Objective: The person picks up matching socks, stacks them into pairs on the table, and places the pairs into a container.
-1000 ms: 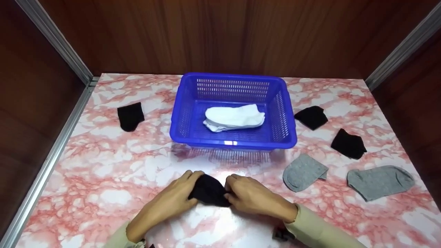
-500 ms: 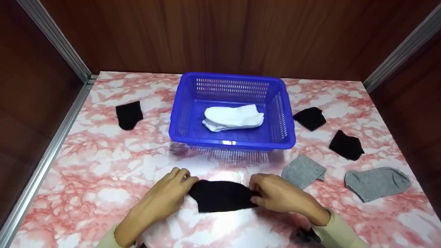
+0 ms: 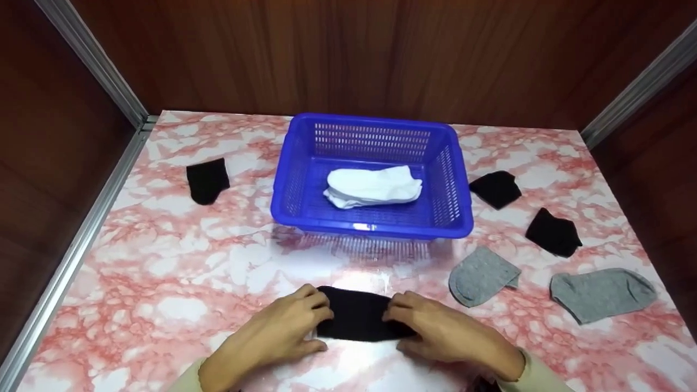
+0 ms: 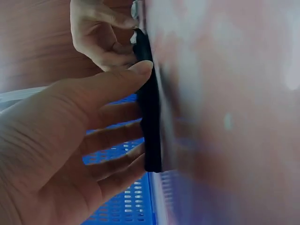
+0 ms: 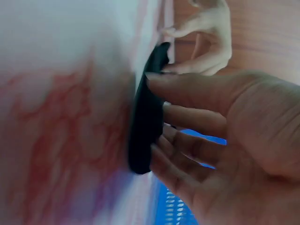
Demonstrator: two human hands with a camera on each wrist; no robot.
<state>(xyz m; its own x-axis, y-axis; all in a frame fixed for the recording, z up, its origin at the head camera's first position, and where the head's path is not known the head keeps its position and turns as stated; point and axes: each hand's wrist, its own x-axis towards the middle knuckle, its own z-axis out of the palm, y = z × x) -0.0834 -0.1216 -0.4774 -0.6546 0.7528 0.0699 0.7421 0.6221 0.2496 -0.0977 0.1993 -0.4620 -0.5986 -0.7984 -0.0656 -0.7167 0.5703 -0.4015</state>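
Observation:
A black sock (image 3: 356, 314) lies stretched flat on the table in front of the basket. Fingertips of my left hand (image 3: 280, 329) rest on its left end, and the thumb is beside its near edge. On the right end lie the fingers of my right hand (image 3: 446, 329), the thumb spread apart from them. Both wrist views show the sock (image 4: 150, 108) edge-on along the tabletop, each hand with its fingers extended towards it. Parts of both sock ends are covered by the fingers.
Behind the hands stands a blue plastic basket (image 3: 370, 226) holding white socks (image 3: 375, 185). Black socks lie at left (image 3: 208, 181) and right (image 3: 496, 189), another black sock (image 3: 554, 233) farther right. Two grey socks (image 3: 483, 276) lie at the right. Wood panels (image 3: 348, 54) enclose the table.
The black sock, bunched between the hands a second ago, is drawn out flat. Both hands have loosened their pinch on its ends and moved inward onto it.

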